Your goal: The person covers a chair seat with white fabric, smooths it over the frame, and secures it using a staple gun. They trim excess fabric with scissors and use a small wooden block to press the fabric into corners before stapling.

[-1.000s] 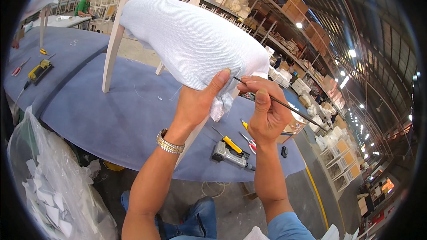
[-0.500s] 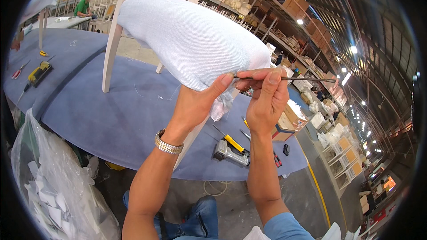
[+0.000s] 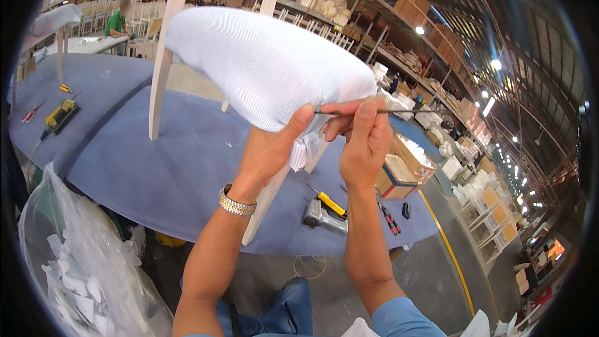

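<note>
A chair with a seat covered in pale blue-white woven fabric (image 3: 262,65) stands on the table, one white leg (image 3: 161,90) to the left. My left hand (image 3: 269,150), a metal watch on its wrist, grips the fabric at the seat's near corner, thumb on top. A loose flap of cloth (image 3: 303,151) hangs below that corner. Pinched in my right hand (image 3: 365,146) is a thin dark metal rod (image 3: 409,111), lying nearly level. Its left tip meets the fabric beside my left thumb; whether it pokes in cannot be seen.
On the blue-covered table (image 3: 181,193) lie a yellow-handled screwdriver (image 3: 331,203), a grey staple gun (image 3: 323,217), red-handled pliers (image 3: 390,219) and a yellow-black tool (image 3: 59,117). A cardboard box (image 3: 399,175) sits at right. A clear bag of scraps (image 3: 81,262) stands lower left. A person in green (image 3: 115,23) sits far back.
Both hands and the rod appear slightly further left, still at the same seat corner. The whole view has shifted a little. Each hand keeps its grip.
</note>
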`<state>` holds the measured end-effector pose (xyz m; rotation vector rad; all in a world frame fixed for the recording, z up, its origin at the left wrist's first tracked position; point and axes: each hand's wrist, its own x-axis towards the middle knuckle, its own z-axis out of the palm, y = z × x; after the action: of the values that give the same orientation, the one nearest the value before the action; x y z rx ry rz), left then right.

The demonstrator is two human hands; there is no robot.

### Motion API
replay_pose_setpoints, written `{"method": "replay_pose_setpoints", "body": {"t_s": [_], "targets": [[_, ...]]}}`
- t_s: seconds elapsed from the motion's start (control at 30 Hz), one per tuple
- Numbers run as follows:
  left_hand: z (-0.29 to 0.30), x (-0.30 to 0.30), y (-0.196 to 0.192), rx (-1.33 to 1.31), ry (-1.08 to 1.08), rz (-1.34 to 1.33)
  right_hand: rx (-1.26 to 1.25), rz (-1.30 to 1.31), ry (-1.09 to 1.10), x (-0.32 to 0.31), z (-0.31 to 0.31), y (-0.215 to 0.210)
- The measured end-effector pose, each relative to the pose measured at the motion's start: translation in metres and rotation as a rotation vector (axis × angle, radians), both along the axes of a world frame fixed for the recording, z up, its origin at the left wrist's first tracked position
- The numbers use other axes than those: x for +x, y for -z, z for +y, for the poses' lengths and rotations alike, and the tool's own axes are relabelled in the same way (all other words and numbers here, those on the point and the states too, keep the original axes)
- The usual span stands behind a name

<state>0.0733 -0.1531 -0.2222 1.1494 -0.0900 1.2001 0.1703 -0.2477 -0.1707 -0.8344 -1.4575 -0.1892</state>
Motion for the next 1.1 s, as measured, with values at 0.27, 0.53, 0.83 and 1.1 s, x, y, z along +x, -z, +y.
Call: {"method": "replay_pose_setpoints", "body": {"t_s": [0.27,0.53,0.83,1.1], "targets": [[-0.002,0.004,-0.005,0.004,-0.030,-0.040,0.158,-0.117,0.088,-0.007,-0.010,0.002],[-0.002,0.008,-0.002,0.001,0.026,-0.091,0.141,-0.241,0.231,-0.006,-0.008,0.000],[-0.005,0.004,-0.003,0.023,-0.020,-0.068,0.117,-0.179,0.264,-0.008,-0.002,-0.001],[-0.006,0.005,-0.002,0.055,-0.005,-0.107,0.109,-0.092,0.163,-0.005,-0.001,0.004]]}}
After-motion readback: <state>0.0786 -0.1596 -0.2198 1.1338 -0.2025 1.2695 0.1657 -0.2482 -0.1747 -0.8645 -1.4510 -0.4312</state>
